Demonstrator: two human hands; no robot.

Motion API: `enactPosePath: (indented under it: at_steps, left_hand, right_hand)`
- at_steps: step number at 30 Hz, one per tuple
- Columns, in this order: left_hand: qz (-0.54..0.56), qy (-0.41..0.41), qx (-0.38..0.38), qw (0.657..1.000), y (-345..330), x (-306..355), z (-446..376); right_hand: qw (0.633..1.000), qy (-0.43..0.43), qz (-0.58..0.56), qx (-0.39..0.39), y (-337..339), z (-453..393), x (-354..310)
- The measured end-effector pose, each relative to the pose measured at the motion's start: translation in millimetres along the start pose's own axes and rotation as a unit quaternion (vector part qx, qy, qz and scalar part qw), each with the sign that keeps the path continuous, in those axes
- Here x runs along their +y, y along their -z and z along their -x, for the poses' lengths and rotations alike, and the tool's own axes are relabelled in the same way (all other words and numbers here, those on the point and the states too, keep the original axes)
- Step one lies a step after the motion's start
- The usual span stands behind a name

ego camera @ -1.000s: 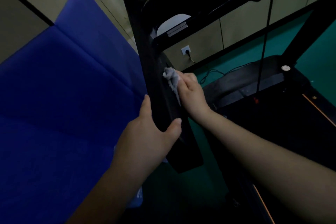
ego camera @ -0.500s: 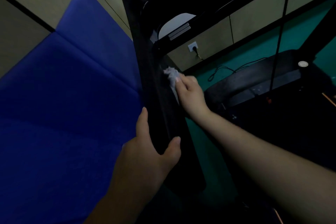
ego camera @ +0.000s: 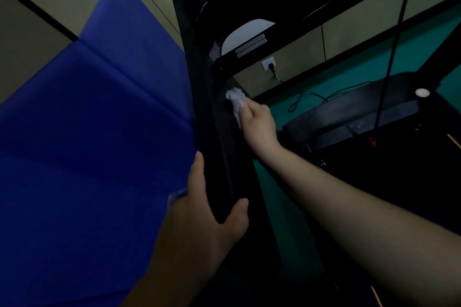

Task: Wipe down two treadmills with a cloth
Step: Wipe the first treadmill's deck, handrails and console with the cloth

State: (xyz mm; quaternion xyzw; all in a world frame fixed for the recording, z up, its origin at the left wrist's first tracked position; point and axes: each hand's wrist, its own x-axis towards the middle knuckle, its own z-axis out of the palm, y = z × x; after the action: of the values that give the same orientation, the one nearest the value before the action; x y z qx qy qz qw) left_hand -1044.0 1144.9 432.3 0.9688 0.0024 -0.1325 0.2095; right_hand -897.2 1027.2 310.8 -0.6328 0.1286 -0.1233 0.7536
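Right hand [ego camera: 259, 122] pinches the grey cloth [ego camera: 236, 102] against the treadmill upright [ego camera: 224, 147]. Left hand [ego camera: 199, 209] wraps the upright lower down, fingers apparently curled behind; dim light.

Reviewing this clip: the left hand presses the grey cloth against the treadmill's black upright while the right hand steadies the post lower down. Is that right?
Not quite: the hands are swapped. In the head view the right hand presses the grey cloth against the treadmill's black upright, while the left hand steadies the post lower down, thumb on one side and fingers on the other.
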Motion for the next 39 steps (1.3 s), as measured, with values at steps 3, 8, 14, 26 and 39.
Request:
enactPosePath:
  at_steps: [3,8,14,26,39]
  left_hand:
    - [0.012,-0.013,0.003,1.000,0,1,1]
    - [0.013,-0.018,0.008,1.000,0,-1,0]
    - [0.030,-0.034,0.034,0.998,-3,-10,2]
    - [0.147,-0.125,0.019,0.981,-5,-37,16]
    - [0.291,-0.194,-0.080,0.933,-4,-61,0]
  right_hand:
    - [0.997,0.071,-0.010,0.016,6,37,-9]
    - [0.991,0.126,0.038,-0.009,-7,-18,-36]
    - [0.994,0.083,0.063,-0.038,-1,-29,-16]
    - [0.986,0.161,0.028,-0.032,58,187,-8]
    - [0.988,0.102,0.110,-0.043,42,127,-45]
